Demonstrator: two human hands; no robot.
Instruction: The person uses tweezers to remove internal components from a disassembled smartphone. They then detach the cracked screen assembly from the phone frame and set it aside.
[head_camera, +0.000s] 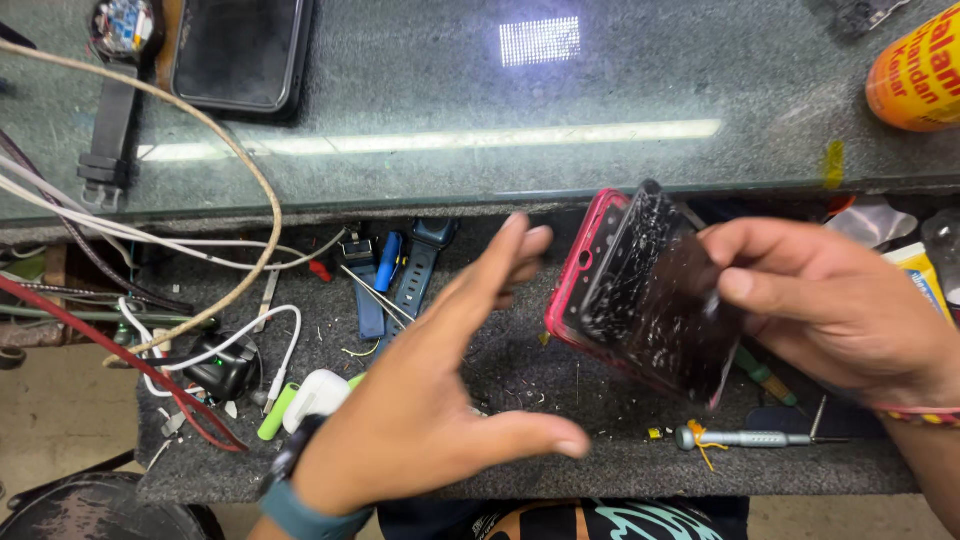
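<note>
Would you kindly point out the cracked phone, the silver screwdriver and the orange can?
cracked phone (650, 295), head view, on its shattered black screen.
silver screwdriver (745, 438), head view, on the middle of its metal handle.
orange can (915, 80), head view, on its side wall.

Upper surface: scratched glass counter top (560, 110) bearing a black phone (238, 50), strapped wristwatch (118, 60), orange can (915, 75).
Lower surface: grey felt-covered shelf (560, 440) carrying a silver screwdriver (745, 438), blue watch straps (400, 275), black charger (222, 368).
</note>
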